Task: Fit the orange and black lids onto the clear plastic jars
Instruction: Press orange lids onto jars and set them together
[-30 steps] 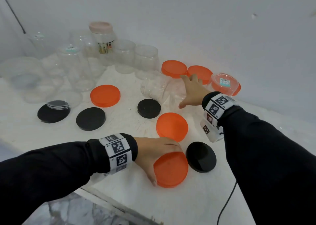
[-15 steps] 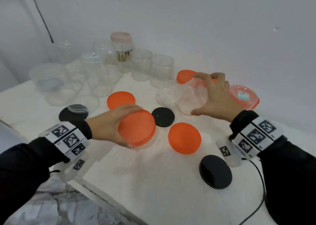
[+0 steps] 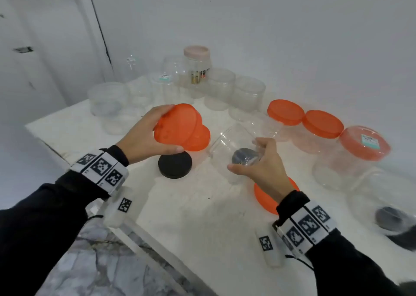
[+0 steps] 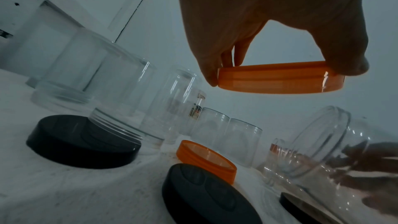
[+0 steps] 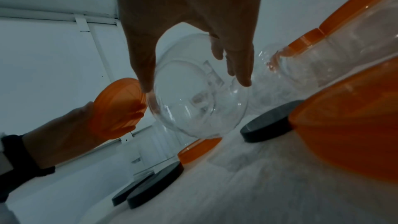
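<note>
My left hand (image 3: 172,129) holds an orange lid (image 3: 182,124) by its rim above the table, tilted, thumb on the near edge and fingers on the far edge. In the left wrist view the same lid (image 4: 280,79) is pinched edge-on. My right hand (image 3: 245,155) grips a clear plastic jar (image 3: 231,145) near its base, tilted with the open mouth up and to the left, toward the lid. The right wrist view shows the jar (image 5: 198,101) between thumb and fingers, with the lid (image 5: 119,106) just left of it. Lid and jar are apart.
On the table lie an orange lid (image 3: 199,139), a black lid (image 3: 175,166) and another orange lid (image 3: 263,196) under my right wrist. Three orange-lidded jars (image 3: 323,123) stand at the right. Several open clear jars (image 3: 220,88) crowd the back. The table edge (image 3: 126,226) runs front left.
My left hand lifted the orange lid off the table's front and carried it up toward the jar. My right hand took the lying jar and brought it nearer, tilted toward the lid.
</note>
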A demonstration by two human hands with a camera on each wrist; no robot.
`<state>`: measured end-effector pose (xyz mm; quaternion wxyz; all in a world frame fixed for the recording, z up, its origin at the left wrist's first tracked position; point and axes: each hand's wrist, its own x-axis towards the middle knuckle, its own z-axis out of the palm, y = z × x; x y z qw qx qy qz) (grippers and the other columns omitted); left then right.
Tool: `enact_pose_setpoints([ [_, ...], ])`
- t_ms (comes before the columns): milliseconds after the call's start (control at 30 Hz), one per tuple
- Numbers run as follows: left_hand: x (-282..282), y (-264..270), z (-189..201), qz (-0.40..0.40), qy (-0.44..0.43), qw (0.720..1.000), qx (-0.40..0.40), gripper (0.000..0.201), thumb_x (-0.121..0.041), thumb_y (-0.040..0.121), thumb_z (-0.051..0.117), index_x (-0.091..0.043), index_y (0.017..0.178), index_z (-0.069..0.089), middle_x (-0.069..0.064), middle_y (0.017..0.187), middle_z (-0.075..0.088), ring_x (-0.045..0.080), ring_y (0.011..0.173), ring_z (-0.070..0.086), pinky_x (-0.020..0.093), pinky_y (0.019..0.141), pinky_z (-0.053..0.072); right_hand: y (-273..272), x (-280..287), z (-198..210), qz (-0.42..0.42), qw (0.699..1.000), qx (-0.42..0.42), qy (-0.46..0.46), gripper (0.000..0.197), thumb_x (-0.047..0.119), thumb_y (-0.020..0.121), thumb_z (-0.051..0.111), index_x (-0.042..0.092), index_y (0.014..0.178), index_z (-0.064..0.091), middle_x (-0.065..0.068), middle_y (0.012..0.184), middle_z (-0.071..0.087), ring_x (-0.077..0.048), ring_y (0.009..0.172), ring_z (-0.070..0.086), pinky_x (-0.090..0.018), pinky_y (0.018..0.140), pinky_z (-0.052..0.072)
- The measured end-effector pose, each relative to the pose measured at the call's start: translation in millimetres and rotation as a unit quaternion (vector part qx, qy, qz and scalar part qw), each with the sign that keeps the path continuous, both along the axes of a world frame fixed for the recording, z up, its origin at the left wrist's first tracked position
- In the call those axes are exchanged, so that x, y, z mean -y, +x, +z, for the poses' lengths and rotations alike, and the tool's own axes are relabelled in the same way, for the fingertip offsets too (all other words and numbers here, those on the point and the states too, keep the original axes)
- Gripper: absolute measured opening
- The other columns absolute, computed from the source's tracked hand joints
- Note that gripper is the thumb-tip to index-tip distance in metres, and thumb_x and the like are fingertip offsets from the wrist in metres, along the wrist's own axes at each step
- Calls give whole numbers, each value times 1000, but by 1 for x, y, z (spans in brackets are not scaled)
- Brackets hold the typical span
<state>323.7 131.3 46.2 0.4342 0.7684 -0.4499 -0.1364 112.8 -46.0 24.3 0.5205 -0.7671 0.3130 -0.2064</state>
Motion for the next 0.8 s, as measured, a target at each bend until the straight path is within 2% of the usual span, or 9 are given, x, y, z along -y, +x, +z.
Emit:
enact_pose_setpoints([
  [100, -1, 7, -3, -8, -7, 1000, -6, 110, -59, 43, 71, -28, 140, 30, -14, 134, 33, 4, 121, 36, 29, 97, 38, 11, -7, -7, -11, 1000, -6, 11, 84, 4, 55, 86, 15, 120, 34, -2, 117, 44, -17, 107, 48, -18, 73, 41],
  [167, -1, 12, -6, -17, -10, 1000, -9, 110, -59, 43, 70, -27, 141, 30, -14, 134, 33, 4, 121, 36, 27, 97, 37, 18, -12, -11, -16, 1000, -16, 6, 90, 4, 52, 87, 16, 123, 34, -2, 122, 39, -18, 112, 45, -23, 81, 43],
  [233, -1, 17, -8, -26, -15, 999, -11, 110, -60, 44, 69, -27, 141, 29, -14, 135, 33, 3, 121, 35, 22, 94, 36, 24, -20, -11, -7, 999, -42, -8, 101, 13, 53, 89, 19, 135, 30, 2, 125, 32, -16, 115, 41, -27, 92, 41],
  [300, 0, 21, -8, -37, -20, 999, -12, 110, -60, 44, 69, -27, 141, 28, -14, 135, 32, 1, 121, 34, 15, 91, 33, 28, -27, -11, 0, 998, -62, -17, 104, 22, 58, 88, 17, 140, 25, 5, 123, 26, -14, 113, 39, -25, 91, 38],
  [367, 2, 26, -10, -47, -23, 999, -3, 112, -61, 44, 68, -25, 142, 27, -11, 140, 29, 2, 124, 31, 16, 94, 31, 29, -31, -12, 11, 995, -89, -47, 103, 30, 62, 86, 15, 140, 22, 5, 120, 23, -12, 110, 36, -23, 90, 36],
  [500, 9, 33, -12, -73, -16, 997, 13, 115, -62, 42, 69, -20, 141, 28, -6, 140, 30, 5, 124, 33, 19, 95, 31, 31, -36, -14, 7, 985, -139, -104, 104, 45, 58, 85, 9, 135, 25, 3, 118, 25, -14, 113, 31, -34, 102, 38],
  [600, 17, 33, -12, -95, -14, 995, 8, 112, -62, 41, 69, -22, 138, 31, -6, 136, 34, 6, 121, 36, 20, 92, 34, 30, -39, -16, -2, 985, -146, -96, 103, 36, 61, 86, 10, 137, 21, 3, 119, 24, -12, 115, 30, -28, 100, 36],
  [733, 28, 29, -11, -141, 5, 990, 24, 111, -64, 42, 66, -22, 138, 32, -9, 132, 34, 7, 119, 36, 23, 93, 33, 24, -44, -22, -1, 992, -127, -15, 109, 29, 65, 85, 14, 143, 10, 3, 136, 24, -10, 125, 31, -22, 98, 32],
  [800, 33, 25, -10, -167, 17, 985, 36, 112, -66, 42, 64, -22, 139, 30, -12, 130, 32, 5, 118, 35, 22, 94, 31, 21, -49, -24, -3, 993, -119, -1, 107, 28, 66, 84, 15, 143, 11, 4, 141, 24, -6, 124, 30, -18, 97, 30],
])
